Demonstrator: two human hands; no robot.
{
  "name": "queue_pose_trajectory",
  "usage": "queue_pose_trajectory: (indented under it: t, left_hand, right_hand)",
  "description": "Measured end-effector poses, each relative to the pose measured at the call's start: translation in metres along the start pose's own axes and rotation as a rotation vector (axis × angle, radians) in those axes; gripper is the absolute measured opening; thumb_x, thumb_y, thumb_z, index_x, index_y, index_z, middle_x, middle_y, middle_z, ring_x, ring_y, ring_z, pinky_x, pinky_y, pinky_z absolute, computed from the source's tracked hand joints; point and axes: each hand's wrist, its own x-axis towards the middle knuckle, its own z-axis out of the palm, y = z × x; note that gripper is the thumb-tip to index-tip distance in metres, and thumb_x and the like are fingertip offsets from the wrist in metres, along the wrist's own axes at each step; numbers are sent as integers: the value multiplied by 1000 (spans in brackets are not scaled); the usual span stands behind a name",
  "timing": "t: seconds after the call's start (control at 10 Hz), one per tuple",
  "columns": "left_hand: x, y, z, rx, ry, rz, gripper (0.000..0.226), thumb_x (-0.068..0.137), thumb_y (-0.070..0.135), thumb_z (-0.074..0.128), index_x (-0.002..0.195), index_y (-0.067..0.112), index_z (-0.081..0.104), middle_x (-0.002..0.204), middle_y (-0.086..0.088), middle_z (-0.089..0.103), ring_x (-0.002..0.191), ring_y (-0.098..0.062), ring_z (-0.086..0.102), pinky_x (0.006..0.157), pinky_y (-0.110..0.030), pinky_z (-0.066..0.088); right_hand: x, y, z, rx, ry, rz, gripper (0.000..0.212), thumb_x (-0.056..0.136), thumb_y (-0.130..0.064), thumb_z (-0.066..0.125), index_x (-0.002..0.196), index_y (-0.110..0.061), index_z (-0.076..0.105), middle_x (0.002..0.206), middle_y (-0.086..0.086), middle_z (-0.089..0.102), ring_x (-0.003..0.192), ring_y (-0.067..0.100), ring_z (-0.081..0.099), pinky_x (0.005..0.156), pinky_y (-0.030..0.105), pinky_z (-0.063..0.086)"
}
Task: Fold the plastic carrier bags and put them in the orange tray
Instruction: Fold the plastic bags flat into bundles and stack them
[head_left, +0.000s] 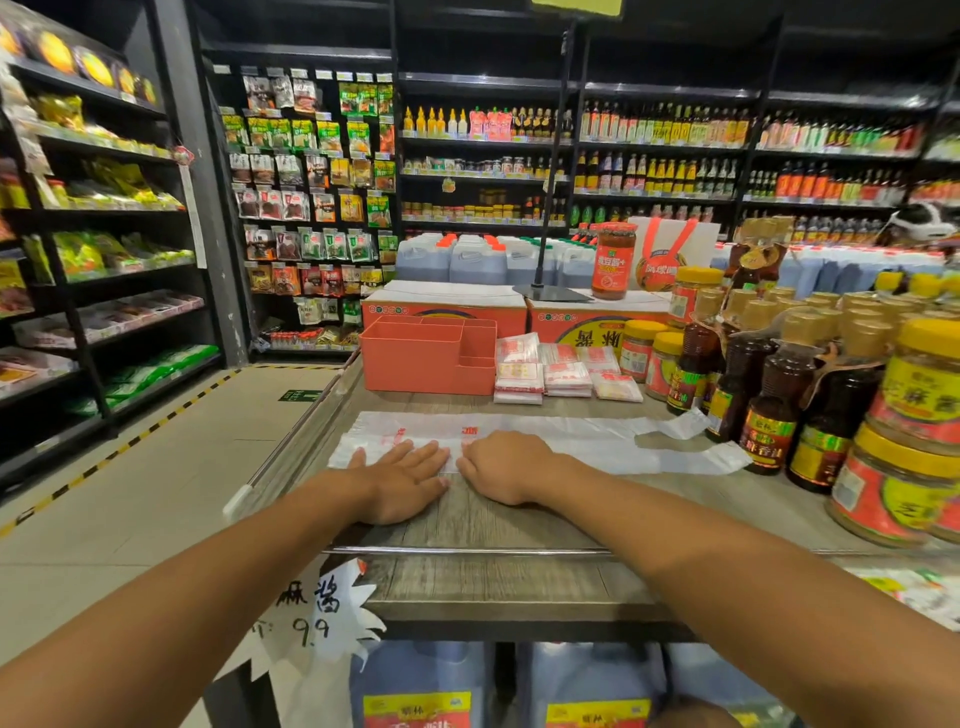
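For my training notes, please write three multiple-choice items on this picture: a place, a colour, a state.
1. Where do the folded bags lie? A on the table, right of the orange tray; B inside the tray; C on the floor.
2. What colour is their print? A blue; B red; C green.
3. How does the long bag under the left hand lie? A rolled up; B crumpled; C spread flat.
Answers: A, they are stacked beside the tray; B, red marks show; C, it lies flat under straight fingers.
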Motion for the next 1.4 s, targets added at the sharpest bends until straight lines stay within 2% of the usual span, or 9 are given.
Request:
queue_pose_trajectory:
  t: [0.1,0.2,0.4,0.5,0.6,0.8,0.9,1.0,1.4]
  left_hand:
    - [3,-4,3,-13,0,9,63,104,64,8,161,42,-9,168,19,-16,156,-13,-16,122,-59,-14]
    - [3,-3,2,-8,-3,9,66,102,67,7,161,42,-9,168,19,-16,156,-13,-16,121,-59,-14]
    - [-1,0,0,9,-18,6,77,96,78,10,160,41,-11,168,18,-17,156,-14,-17,122,-60,-12]
    - [-1,1,1,20,-18,6,79,94,80,9,160,41,-12,168,18,-18,156,-14,-17,122,-61,-11]
    - [-2,2,1,18,-21,-3,85,87,83,2,160,42,-12,167,18,-18,156,-14,-16,122,-60,-12]
    - [1,2,2,28,-8,-10,68,102,68,8,160,40,-14,168,16,-18,157,-15,-15,123,-61,-10]
    - [1,1,1,28,-18,-11,66,103,66,9,160,40,-13,168,15,-18,156,-15,-16,123,-60,-10]
    - [3,1,1,27,-21,-9,66,104,65,9,160,39,-13,168,15,-18,156,-16,-16,123,-60,-10]
    - [8,-2,3,34,-24,-10,67,102,69,9,160,42,-12,168,17,-19,156,-15,-16,123,-60,-10]
  right_hand:
    - [-4,3,-2,-4,-36,0,49,110,-42,25,123,-13,62,123,14,65,106,31,60,84,40,45]
    - [-7,8,-3,-5,-47,3,51,110,-44,24,119,-13,63,119,13,65,104,31,60,89,44,50]
    - [-19,20,6,196,132,-95,31,104,-50,44,109,-21,54,103,-1,56,98,22,55,79,40,45]
    - [-16,18,8,218,146,-148,50,104,-48,43,146,-20,44,144,4,50,134,25,42,106,46,40]
    - [-7,8,9,253,79,-114,61,107,-47,35,159,-16,26,164,5,29,150,27,25,119,49,27]
    - [32,0,7,289,81,138,64,106,-54,28,151,-9,30,160,9,32,147,30,27,117,51,27]
    - [37,7,18,259,-42,178,77,104,-61,21,162,-12,13,170,6,9,156,28,9,125,49,13]
    - [33,18,22,234,-83,182,84,101,-69,17,163,-14,6,171,4,1,157,27,2,126,48,6]
    - [-19,121,28,166,-135,274,87,99,-74,14,164,-17,0,171,3,-4,158,25,-2,127,48,4]
